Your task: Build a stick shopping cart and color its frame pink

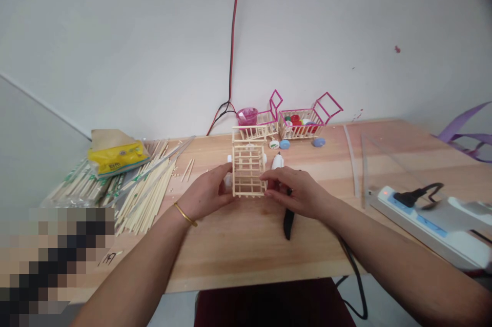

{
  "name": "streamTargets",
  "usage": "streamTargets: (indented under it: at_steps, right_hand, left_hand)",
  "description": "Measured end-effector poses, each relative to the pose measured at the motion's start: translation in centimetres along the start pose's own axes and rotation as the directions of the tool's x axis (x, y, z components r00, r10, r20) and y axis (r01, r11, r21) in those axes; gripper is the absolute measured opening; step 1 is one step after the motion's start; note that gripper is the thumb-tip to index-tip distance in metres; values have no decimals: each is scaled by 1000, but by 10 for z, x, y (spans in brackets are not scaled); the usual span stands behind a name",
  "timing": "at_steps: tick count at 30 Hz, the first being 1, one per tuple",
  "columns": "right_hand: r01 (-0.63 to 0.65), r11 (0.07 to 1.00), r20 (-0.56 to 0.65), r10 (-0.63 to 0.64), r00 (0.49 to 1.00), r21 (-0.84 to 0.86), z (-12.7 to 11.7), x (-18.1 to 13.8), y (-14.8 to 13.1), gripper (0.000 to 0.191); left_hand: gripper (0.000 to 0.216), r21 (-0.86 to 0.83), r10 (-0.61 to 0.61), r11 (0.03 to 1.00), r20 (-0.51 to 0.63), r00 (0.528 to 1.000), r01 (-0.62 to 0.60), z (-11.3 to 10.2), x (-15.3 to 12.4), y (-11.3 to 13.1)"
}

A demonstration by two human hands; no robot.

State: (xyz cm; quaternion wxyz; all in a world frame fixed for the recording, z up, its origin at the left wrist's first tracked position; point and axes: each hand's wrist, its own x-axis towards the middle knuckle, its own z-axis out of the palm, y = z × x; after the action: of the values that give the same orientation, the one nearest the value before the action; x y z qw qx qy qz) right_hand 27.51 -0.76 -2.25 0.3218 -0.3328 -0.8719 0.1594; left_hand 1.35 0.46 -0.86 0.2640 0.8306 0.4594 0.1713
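Holding the stick cart (249, 175) between them near the middle of the counter (238, 260), the left hand (207, 189) and right hand (294, 188) each have a narrow grip at its near end. Lattice, handle (249, 127) and white side discs (264, 159) look attached; what remains, I can't tell. Its long axis runs front edge to back, handle towards the back edge.

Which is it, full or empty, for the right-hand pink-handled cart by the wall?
At least partly full: colourful pieces, red and green among them, show inside the cart. I cannot tell how deep they go.
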Motion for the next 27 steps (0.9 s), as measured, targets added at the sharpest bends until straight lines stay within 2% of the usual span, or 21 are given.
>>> streamTargets:
  at_steps: [4, 10, 22, 27]
  right_hand:
    - [4, 1000, -32, -4, 999, 8, -1, 1, -2, 10]
    - [6, 999, 41, -8, 999, 50, 3, -2, 4, 25]
    - [-24, 997, 76, 18, 997, 69, 3, -3, 4, 22]
    - [6, 999, 61, -9, 998, 46, 5, -3, 3, 19]
  left_hand:
    - [59, -28, -24, 999, 20, 1000, 24, 1, 1, -1]
    - [61, -30, -48, 998, 36, 998, 49, 3, 1, -5]
    - [67, -41, -26, 999, 46, 999, 28, 4, 2, -5]
    - [66, -17, -36, 999, 45, 998, 36, 4, 2, -5]
